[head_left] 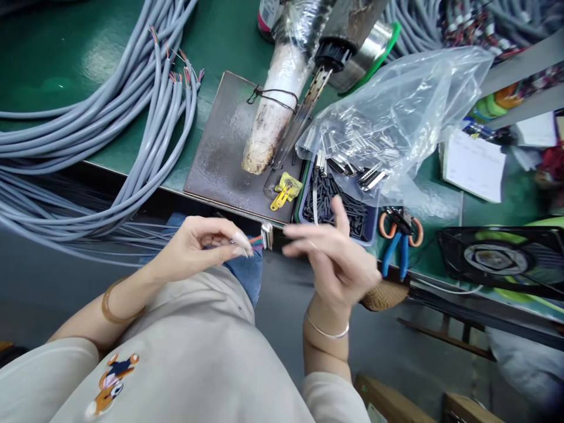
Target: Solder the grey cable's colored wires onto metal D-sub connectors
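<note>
My left hand (211, 244) pinches thin coloured wires (255, 241) between thumb and fingers, just off the bench's front edge. At the wires' end is a small metal connector (267, 235), slightly blurred. To the right of it, apart from the connector, my right hand (337, 255) is open with fingers stretched out and nothing visible in them. Beyond that hand stands a bin of small black tubes (335, 202). A clear plastic bag of metal connectors (365, 132) lies partly over the bin. A yellow clip with a sponge (286, 191) rests on the dark board (220, 141).
Bundled grey cables (145, 135) with stripped ends cover the left of the bench. A soldering iron (308, 100) and a wrapped white tube (273, 111) reach over the board. Blue-handled pliers (396, 252), paper sheets (473, 164) and a black fan (497, 258) are at right.
</note>
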